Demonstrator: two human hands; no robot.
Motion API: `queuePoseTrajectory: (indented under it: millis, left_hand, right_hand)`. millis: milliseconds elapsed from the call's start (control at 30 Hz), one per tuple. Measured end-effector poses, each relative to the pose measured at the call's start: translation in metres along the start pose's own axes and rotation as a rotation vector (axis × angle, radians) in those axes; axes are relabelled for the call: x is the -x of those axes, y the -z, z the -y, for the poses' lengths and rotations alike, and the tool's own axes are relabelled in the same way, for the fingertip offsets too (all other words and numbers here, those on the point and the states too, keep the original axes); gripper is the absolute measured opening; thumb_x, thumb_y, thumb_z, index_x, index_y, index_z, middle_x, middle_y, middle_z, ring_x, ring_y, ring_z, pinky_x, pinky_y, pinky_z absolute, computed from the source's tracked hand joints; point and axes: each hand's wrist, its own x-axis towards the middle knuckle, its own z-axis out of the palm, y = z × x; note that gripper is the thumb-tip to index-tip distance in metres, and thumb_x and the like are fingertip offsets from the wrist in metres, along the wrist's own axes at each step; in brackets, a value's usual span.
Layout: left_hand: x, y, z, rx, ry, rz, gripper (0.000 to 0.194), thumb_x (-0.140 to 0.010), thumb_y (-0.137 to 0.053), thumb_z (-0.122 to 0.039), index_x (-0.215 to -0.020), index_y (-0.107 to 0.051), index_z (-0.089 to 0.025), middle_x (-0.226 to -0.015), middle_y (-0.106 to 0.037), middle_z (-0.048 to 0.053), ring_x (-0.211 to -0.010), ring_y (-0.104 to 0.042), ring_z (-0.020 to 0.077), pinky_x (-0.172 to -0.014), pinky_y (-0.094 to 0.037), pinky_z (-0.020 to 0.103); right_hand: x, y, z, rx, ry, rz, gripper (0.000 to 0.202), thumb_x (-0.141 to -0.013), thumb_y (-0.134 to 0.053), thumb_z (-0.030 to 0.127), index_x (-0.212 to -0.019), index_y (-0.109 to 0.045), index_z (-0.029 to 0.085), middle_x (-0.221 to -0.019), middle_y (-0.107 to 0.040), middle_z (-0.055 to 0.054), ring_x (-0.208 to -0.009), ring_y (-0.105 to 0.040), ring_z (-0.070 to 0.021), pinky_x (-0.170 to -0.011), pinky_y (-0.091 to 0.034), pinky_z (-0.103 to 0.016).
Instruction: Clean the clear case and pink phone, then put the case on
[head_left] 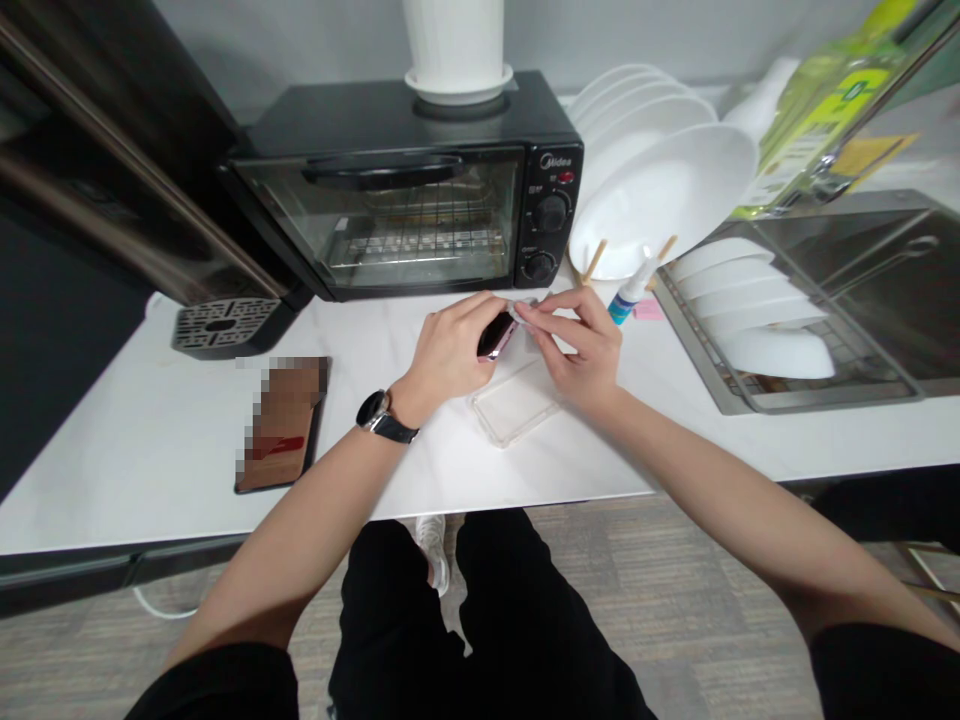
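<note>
My left hand (454, 345), a black watch on its wrist, is closed around a smartphone (495, 337) with a dark screen and a pinkish edge. Fingers of my right hand (576, 340) pinch a small whitish piece (520, 308), perhaps a wipe or tissue, against the phone's upper end. What exactly it is cannot be made out. Below both hands a transparent phone case (514, 410) lies flat on the white counter (420, 470), partly covered by my right hand. Just right of that hand is a small bottle (628, 292) with a blue label and white top.
Behind my hands stands a black toaster oven (390, 215) carrying a white pot (456, 45). White plates (660, 200) lean in a rack to its right, beside a sink (720, 395) with bowls. At left are a partly pixelated tablet-like device (289, 430) and a drip tray (225, 325).
</note>
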Motion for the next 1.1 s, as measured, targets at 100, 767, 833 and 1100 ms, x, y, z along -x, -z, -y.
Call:
queuePoseTrajectory:
  millis: [100, 767, 833, 1100]
  left_hand:
    - [0.000, 0.000, 0.000, -0.012, -0.003, -0.008, 0.025, -0.084, -0.057, -0.017, -0.107, -0.066, -0.020, -0.102, -0.073, 0.008, -0.093, -0.070, 0.0250, -0.076, -0.053, 0.035]
    - [0.001, -0.002, 0.001, 0.027, 0.031, -0.012, 0.044, -0.077, -0.055, -0.015, -0.119, -0.067, -0.023, -0.111, -0.075, 0.005, -0.099, -0.071, 0.0233, -0.081, -0.055, 0.034]
    - [0.001, -0.002, 0.001, 0.019, 0.021, -0.018, 0.041, -0.081, -0.055, -0.015, -0.119, -0.067, -0.021, -0.112, -0.075, 0.006, -0.100, -0.071, 0.0238, -0.082, -0.056, 0.035]
    - [0.000, -0.001, 0.001, -0.041, -0.001, -0.009, 0.023, -0.086, -0.055, -0.016, -0.106, -0.065, -0.019, -0.101, -0.073, 0.007, -0.090, -0.069, 0.0239, -0.073, -0.052, 0.034]
  right_hand:
    - [-0.001, -0.001, 0.001, 0.015, -0.022, 0.007, 0.026, -0.104, -0.063, 0.028, -0.123, -0.079, 0.035, -0.100, -0.070, -0.005, -0.093, -0.068, -0.0187, -0.074, -0.062, -0.037]
    - [0.003, -0.007, 0.010, -0.141, 0.189, 0.078, 0.051, -0.100, -0.070, 0.018, -0.143, -0.065, 0.044, -0.102, -0.069, -0.001, -0.092, -0.069, -0.0152, -0.071, -0.062, -0.030]
    - [0.002, -0.004, 0.005, -0.102, 0.140, 0.056, 0.047, -0.102, -0.067, 0.018, -0.141, -0.067, 0.043, -0.102, -0.068, -0.001, -0.092, -0.069, -0.0152, -0.069, -0.062, -0.029]
    - [0.000, -0.003, -0.008, -0.011, 0.029, 0.003, 0.033, -0.104, -0.064, 0.024, -0.131, -0.075, 0.040, -0.099, -0.067, -0.003, -0.089, -0.067, -0.0162, -0.066, -0.058, -0.030]
